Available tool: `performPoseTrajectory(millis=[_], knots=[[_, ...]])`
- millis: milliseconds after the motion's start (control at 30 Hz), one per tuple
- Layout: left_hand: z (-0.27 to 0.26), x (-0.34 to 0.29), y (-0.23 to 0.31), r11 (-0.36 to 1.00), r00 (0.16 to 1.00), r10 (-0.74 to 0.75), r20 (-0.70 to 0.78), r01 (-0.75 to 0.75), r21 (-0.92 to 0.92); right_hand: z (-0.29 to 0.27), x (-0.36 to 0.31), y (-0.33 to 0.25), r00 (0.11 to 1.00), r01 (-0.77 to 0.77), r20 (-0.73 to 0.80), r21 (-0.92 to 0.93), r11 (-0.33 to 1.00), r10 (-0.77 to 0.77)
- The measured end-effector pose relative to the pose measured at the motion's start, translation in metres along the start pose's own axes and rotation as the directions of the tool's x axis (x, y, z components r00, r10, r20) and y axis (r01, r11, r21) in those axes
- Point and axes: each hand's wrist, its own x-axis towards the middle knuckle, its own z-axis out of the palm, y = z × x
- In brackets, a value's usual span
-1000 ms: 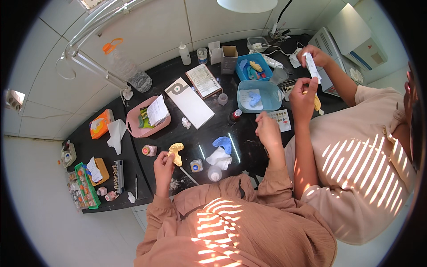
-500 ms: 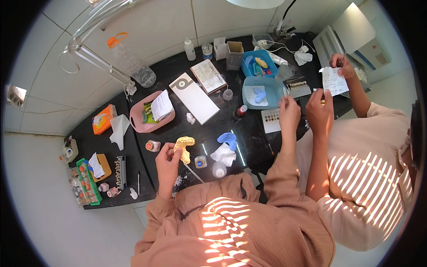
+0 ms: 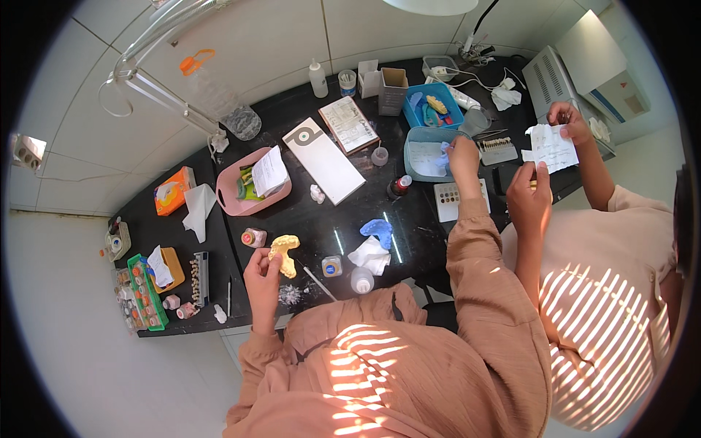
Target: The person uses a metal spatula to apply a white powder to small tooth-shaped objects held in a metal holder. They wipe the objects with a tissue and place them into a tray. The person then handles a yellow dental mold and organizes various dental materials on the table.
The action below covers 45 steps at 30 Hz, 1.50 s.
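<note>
My left hand (image 3: 261,277) is closed on a yellow dental cast (image 3: 285,253), held by its edge with the toothed arch in the air above the black bench. My right hand (image 3: 464,164) reaches into a light-blue plastic basket (image 3: 414,166), its fingers closed on a pale-blue dental piece (image 3: 442,156) above a paper lying inside. Another blue arch-shaped dental impression (image 3: 378,229) rests near the bench's front, beside a crumpled white tissue (image 3: 370,255). A thin rod-like tool (image 3: 319,282) lies near my left hand, next to white crumbs (image 3: 290,294).
At the right a co-worker holds a torn paper (image 3: 553,148) in both hands. A deeper-blue basket (image 3: 456,120) with dental pieces stands behind. Small bottles (image 3: 362,280), a shade card (image 3: 447,202), a white box (image 3: 323,160), a pink basket (image 3: 226,197) and a green rack (image 3: 155,306) occupy the bench.
My right hand has gone down into the light-blue basket and taken hold of the pale-blue piece. My left hand has shifted slightly left with the yellow cast.
</note>
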Motion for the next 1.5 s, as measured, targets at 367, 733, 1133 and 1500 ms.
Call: performPoseTrajectory(millis=[367, 733, 1133, 1500], knots=[[0.036, 0.005, 0.032, 0.982, 0.989, 0.108, 0.099, -0.121, 0.142, -0.016, -0.035, -0.005, 0.986, 0.158, -0.068, 0.146, 0.977, -0.149], [0.061, -0.017, 0.059, 0.696, 0.730, 0.684, 0.005, -0.654, 0.295, -0.143, -0.201, -0.153, 0.606, -0.214, 0.381, 0.924, 0.318, -0.699], [0.052, -0.024, 0.046, 0.559, 0.529, 0.824, -0.200, -0.816, 0.145, -0.141, -0.214, -0.161, 0.524, -0.276, 0.318, 0.941, 0.196, -0.790], [0.047, -0.033, 0.063, 0.890, 0.888, 0.455, -0.068, -0.452, 0.054, -0.105, -0.218, -0.163, 0.501, -0.572, 0.440, 0.814, 0.096, -0.746]])
